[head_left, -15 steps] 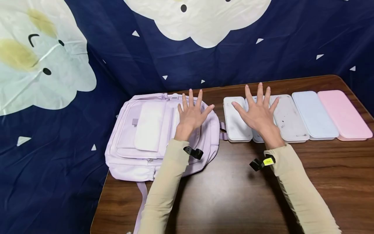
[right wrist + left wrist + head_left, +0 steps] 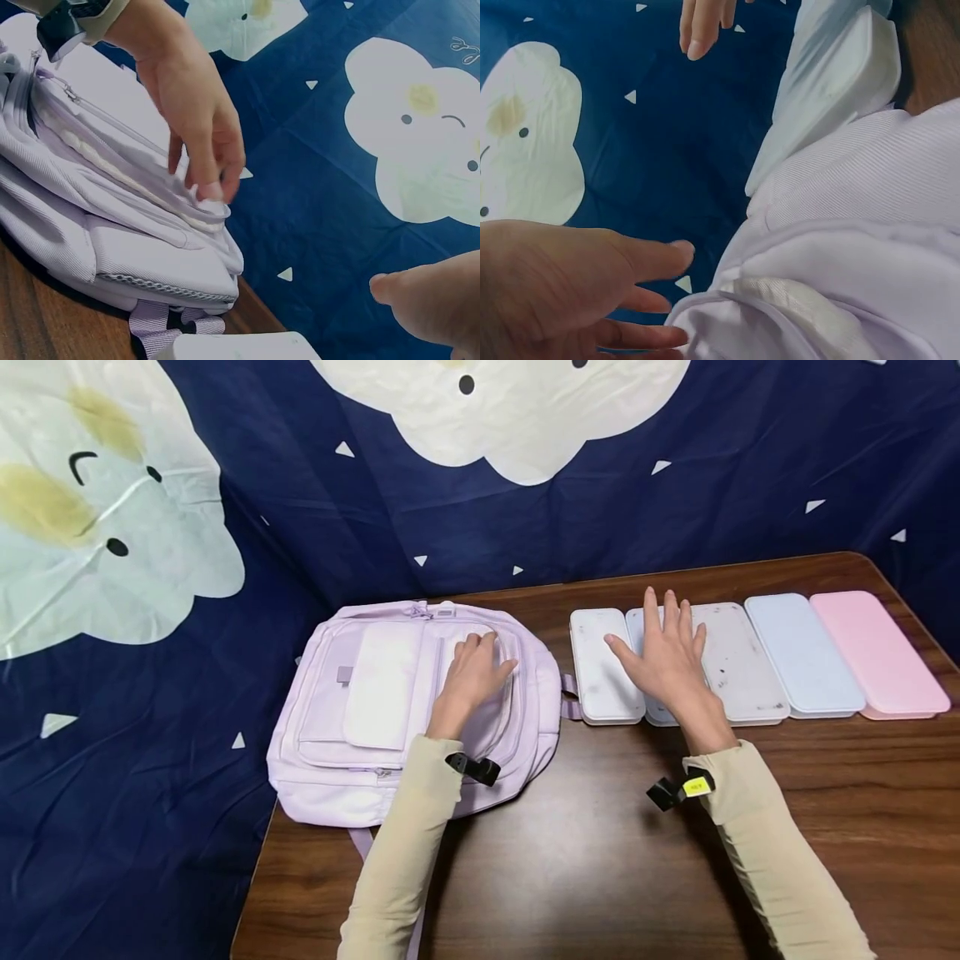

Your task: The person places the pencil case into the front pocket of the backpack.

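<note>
Head view: the lilac backpack [image 2: 386,693] lies flat on the left of the wooden table [image 2: 555,843]; the white box [image 2: 606,668] starts a row to its right, ending with the pink box [image 2: 877,652]. The left hand [image 2: 471,681] is at the backpack's curved top, fingers bent, thumb apart, gripping nothing; firm contact cannot be told. The right hand [image 2: 667,664] hovers over the row, fingers spread wide. The step seems to be a reach for the backpack; the next move probably calls for finding its pocket edge. The navy curtain [image 2: 517,527] bounds the far side; bare wood between the forearms leaves room.
</note>
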{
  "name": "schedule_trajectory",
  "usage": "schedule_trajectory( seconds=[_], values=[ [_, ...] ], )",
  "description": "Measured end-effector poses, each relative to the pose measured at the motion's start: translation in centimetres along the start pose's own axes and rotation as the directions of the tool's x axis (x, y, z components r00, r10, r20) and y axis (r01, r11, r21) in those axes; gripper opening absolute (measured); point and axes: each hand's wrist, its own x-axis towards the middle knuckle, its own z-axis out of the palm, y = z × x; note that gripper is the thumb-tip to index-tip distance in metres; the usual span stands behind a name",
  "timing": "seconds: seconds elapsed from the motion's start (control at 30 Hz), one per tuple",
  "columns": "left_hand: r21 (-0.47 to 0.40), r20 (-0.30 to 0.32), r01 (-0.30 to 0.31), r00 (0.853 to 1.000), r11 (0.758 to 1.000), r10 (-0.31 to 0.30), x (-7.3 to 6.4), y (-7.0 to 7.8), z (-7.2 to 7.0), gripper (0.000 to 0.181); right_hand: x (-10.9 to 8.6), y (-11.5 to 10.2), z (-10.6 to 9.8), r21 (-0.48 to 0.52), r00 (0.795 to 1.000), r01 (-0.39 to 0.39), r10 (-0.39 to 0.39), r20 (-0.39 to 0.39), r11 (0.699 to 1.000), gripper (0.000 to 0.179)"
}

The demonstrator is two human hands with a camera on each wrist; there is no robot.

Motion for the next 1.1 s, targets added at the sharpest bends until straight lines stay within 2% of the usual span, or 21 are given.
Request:
schedule_trajectory(
  seconds=[0.27, 0.5, 0.77, 0.97, 1.1],
  values=[
    [-0.073, 0.053, 0.000, 0.999, 0.997, 0.004, -0.7, -0.7, 0.6, 0.026, -0.5, 0.1, 0.5, 0.033, 1.000, 0.014, -0.014, -0.014, 0.999, 0.089],
    [-0.079, 0.114, 0.018, 0.993, 0.997, -0.008, -1.5, -0.3, 0.6, 0.017, -1.0, 0.0, 1.2, 0.051, 0.999, 0.024, -0.022, -0.042, 0.998, 0.092],
    [-0.055, 0.195, 0.028, 0.981, 0.998, -0.017, -1.8, -0.4, 0.1, 0.010, -1.5, 0.0, 2.3, 0.057, 0.998, 0.030, -0.027, -0.061, 0.998, 0.093],
    [-0.115, 0.177, 0.001, 0.984, 0.993, 0.020, -2.2, -1.0, 0.0, 0.009, -1.9, 0.2, 3.2, 0.056, 1.000, 0.020, -0.019, -0.012, 0.998, 0.095],
    [-0.147, 0.128, 0.007, 0.992, 0.989, 0.012, -2.6, -1.2, -0.4, 0.009, -2.1, 0.2, 3.7, 0.052, 1.000, 0.010, -0.011, 0.016, 0.999, 0.095]
  ],
)
